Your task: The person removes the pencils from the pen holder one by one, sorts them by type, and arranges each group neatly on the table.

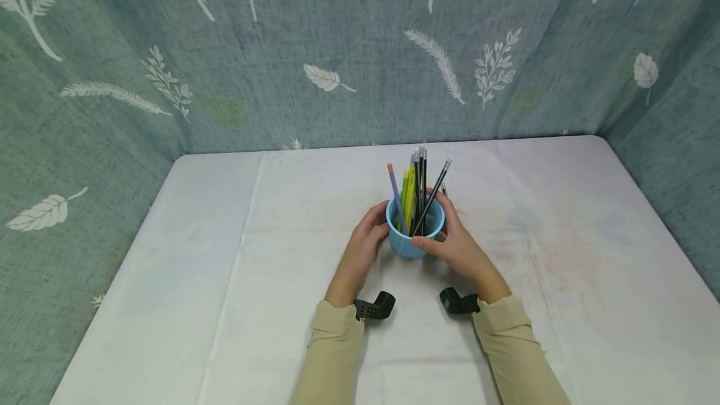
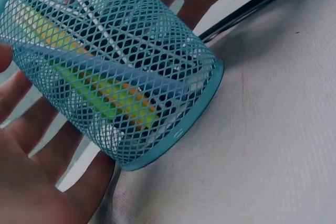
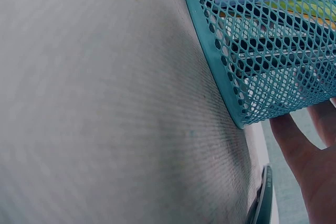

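Observation:
A light blue mesh pencil cup (image 1: 407, 247) is held between both hands, with its mouth up. Several pencils (image 1: 419, 186) stand in it, black, yellow, green and one purple. My left hand (image 1: 360, 252) grips the cup's left side, its fingers along the mesh (image 2: 113, 72). On the other side my right hand (image 1: 464, 249) holds the cup, thumb at the front rim and fingers reaching round the back. The cup's base rim (image 3: 215, 61) is at the tabletop; whether it fully rests there I cannot tell. Behind the right hand lies a dark, slim stick (image 2: 247, 11), partly hidden.
A white cloth (image 1: 292, 267) with faint creases and stains covers the table. Patterned green-blue curtains (image 1: 360, 49) hang behind and at both sides. Each wrist carries a black camera (image 1: 375, 306).

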`<action>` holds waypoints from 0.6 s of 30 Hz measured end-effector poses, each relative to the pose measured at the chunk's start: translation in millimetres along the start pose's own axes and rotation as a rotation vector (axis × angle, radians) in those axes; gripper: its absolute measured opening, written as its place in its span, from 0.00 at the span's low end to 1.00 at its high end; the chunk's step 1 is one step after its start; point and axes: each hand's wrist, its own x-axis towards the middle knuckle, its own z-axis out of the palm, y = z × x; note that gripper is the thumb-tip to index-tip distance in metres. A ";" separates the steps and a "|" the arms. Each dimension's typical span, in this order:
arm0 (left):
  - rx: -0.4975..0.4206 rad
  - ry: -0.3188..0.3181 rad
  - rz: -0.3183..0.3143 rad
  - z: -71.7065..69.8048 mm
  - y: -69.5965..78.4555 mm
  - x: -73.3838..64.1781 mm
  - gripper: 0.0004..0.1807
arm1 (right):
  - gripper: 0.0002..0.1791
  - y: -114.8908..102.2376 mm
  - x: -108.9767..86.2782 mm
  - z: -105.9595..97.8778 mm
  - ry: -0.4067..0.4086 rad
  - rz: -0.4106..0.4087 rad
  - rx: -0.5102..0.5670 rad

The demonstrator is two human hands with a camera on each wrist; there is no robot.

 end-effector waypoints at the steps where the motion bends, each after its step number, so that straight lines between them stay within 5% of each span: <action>1: -0.005 0.012 -0.006 -0.2 -3.9 1.8 0.21 | 0.47 0.4 -0.2 0.0 0.001 0.004 -0.002; 12: 0.032 0.090 -0.005 6.0 -11.4 5.0 0.24 | 0.48 0.5 -2.1 0.8 0.017 -0.002 -0.019; 18: 0.006 0.059 0.033 11.3 -5.2 2.7 0.31 | 0.48 0.4 -2.1 -0.2 0.015 -0.012 -0.029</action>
